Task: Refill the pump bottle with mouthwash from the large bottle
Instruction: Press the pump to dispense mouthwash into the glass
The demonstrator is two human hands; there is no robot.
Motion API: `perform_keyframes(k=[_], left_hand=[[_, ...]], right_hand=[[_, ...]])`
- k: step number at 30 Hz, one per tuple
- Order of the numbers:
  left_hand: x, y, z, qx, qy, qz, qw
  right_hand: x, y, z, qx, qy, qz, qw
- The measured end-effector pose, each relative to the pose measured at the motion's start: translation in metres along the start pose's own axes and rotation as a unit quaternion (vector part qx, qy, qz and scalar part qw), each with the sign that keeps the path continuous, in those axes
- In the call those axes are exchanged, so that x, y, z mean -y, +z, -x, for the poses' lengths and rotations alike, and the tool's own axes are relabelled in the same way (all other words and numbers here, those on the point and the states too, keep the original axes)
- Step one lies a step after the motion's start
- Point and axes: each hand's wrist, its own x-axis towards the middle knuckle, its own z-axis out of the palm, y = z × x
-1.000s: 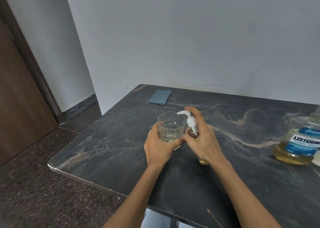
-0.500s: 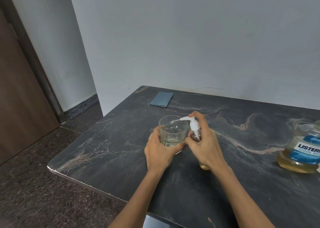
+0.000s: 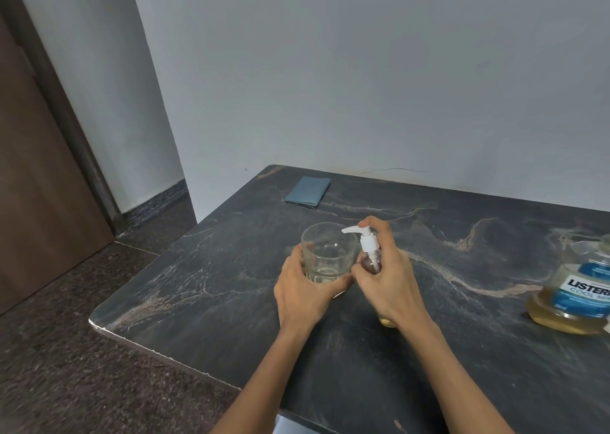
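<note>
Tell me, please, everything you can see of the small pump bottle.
The small clear plastic pump bottle stands upright on the dark marble-patterned table, beside the clear drinking glass. Its white pump head's spout points over the glass rim. A little yellowish liquid shows at its base. The right hand grips its body, one finger atop the pump.

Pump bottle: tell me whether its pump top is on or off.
On. The white pump head sits on the pump bottle, nozzle over the glass; the right hand grips the bottle.
</note>
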Motion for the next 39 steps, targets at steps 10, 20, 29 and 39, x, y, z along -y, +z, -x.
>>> perform_keyframes(k=[10,20,29,39], left_hand=[[-0.002,-0.001,0.0,0.002,-0.007,-0.001,1.0],[-0.007,-0.004,0.004,0.006,0.008,0.002,1.0],[-0.008,-0.008,0.009,0.023,0.016,-0.015,0.999],[-0.009,-0.018,0.018,0.088,0.015,-0.002,0.996]], right_hand=[[-0.006,0.0,0.007,-0.05,-0.036,-0.049,0.997],[-0.019,0.0,0.017,-0.183,0.017,-0.021,0.983],[-0.012,-0.007,0.03,-0.115,0.099,0.005,0.988],[0.0,-0.017,0.038,-0.032,0.131,-0.003,0.991]])
